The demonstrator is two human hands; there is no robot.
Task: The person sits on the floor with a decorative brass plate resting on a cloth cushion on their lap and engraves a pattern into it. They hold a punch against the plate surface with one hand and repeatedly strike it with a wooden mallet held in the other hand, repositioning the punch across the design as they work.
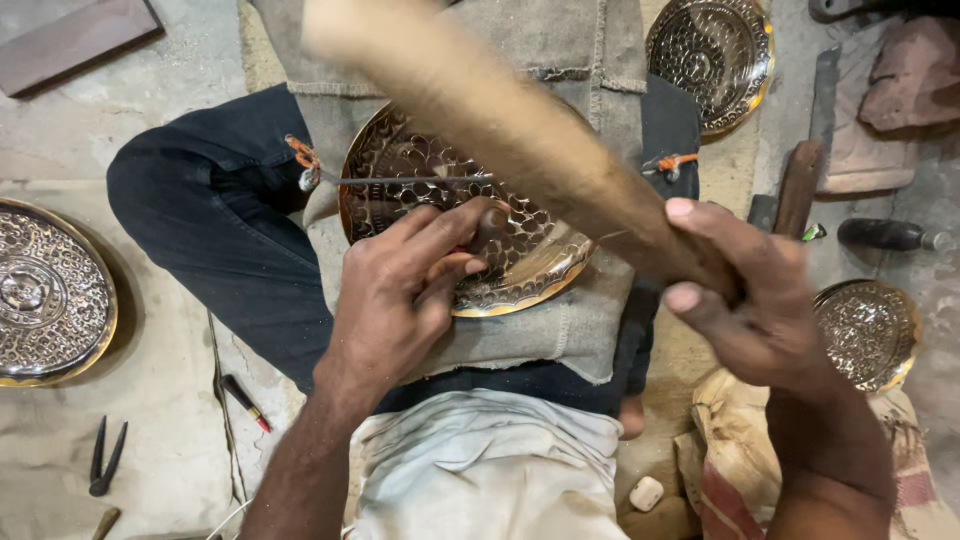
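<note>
A round embossed brass plate (pixel 400 160) rests on a grey cloth across my lap. My left hand (pixel 400 290) pinches a small punch tool (pixel 487 228) against the plate's lower part. A thin metal rod (pixel 400 181) with an orange-wrapped end lies across the plate. My right hand (pixel 750 300) grips a wooden mallet (pixel 500 110), which is raised over the plate and blurred by motion.
Embossed plates lie at the left (pixel 45 295), the top right (pixel 712 55) and the right (pixel 868 332). Pliers (pixel 105 458) and a red-tipped pen (pixel 245 402) rest on the floor at the left. A file with a wooden handle (pixel 805 165) and a dark bottle (pixel 890 235) sit at the right.
</note>
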